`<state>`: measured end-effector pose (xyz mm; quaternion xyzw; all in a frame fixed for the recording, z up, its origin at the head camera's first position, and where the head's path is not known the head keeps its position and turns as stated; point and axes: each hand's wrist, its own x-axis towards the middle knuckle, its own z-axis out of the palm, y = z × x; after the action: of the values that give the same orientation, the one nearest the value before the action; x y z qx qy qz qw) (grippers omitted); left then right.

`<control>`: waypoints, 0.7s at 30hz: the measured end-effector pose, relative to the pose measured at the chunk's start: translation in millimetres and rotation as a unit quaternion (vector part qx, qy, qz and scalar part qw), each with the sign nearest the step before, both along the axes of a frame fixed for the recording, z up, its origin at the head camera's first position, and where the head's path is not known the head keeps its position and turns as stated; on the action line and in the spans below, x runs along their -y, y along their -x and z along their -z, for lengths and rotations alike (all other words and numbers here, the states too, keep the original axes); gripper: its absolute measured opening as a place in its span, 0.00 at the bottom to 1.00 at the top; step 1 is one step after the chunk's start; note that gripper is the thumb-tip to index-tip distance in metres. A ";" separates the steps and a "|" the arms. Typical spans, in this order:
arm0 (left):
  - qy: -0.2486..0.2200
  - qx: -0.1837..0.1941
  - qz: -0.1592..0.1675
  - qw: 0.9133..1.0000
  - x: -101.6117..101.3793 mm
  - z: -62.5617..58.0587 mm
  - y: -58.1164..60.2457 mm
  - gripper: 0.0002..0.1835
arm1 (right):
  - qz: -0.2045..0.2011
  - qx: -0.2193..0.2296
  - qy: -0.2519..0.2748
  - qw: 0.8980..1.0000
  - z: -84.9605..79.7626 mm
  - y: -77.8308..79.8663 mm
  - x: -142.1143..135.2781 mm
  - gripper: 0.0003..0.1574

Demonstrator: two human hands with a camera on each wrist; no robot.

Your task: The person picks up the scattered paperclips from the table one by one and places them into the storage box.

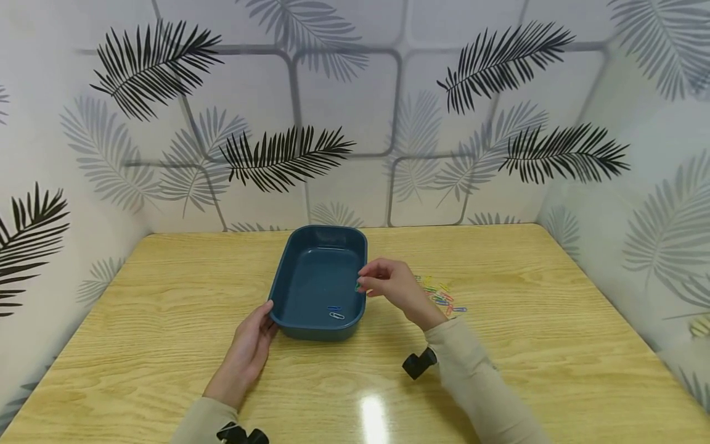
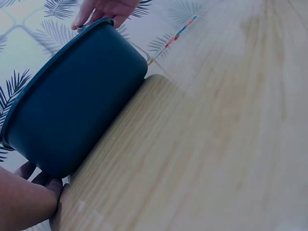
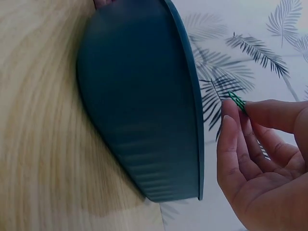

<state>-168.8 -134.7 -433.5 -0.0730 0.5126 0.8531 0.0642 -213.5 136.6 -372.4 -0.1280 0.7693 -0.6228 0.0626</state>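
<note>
A dark blue plastic bin [image 1: 320, 333] stands on the wooden table. Inside it, near the front, lie a blue paper clip [image 1: 334, 308] and a white paper clip [image 1: 336, 316]. My left hand [image 1: 251, 345] holds the bin's front left corner, thumb at the rim and the other fingers against the outer wall. Over the bin's right rim, my right hand [image 1: 395, 288] pinches a green paper clip [image 3: 236, 101] between thumb and fingertips. To the right of the bin, a loose pile of coloured paper clips [image 1: 440, 300] is partly hidden behind the right hand and wrist.
The light wooden table [image 1: 183, 296] runs back to a wall [image 1: 349, 111] with a leaf pattern. Black camera mounts sit on both wrists, the right one [image 1: 419, 364] beside the sleeve. A bright light reflection shows on the table's front part.
</note>
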 end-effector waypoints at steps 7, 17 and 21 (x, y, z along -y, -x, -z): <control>0.005 0.009 -0.004 1.000 0.2 0.6 -0.7 0.27 | -0.023 0.001 0.004 1.000 1.3 -9.3 9.5 0.09; 0.018 0.015 -0.008 1.000 -0.8 0.5 -0.9 0.27 | -0.026 0.001 -0.019 0.999 3.2 -11.5 14.9 0.08; 0.017 0.012 -0.008 1.000 -1.1 -0.5 0.1 0.27 | -0.026 -0.006 -0.023 0.999 3.3 -10.7 15.2 0.09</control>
<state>-168.9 -133.7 -433.0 -0.0881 0.5257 0.8438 0.0623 -202.8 121.5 -375.7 -0.1499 0.7804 -0.6022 0.0769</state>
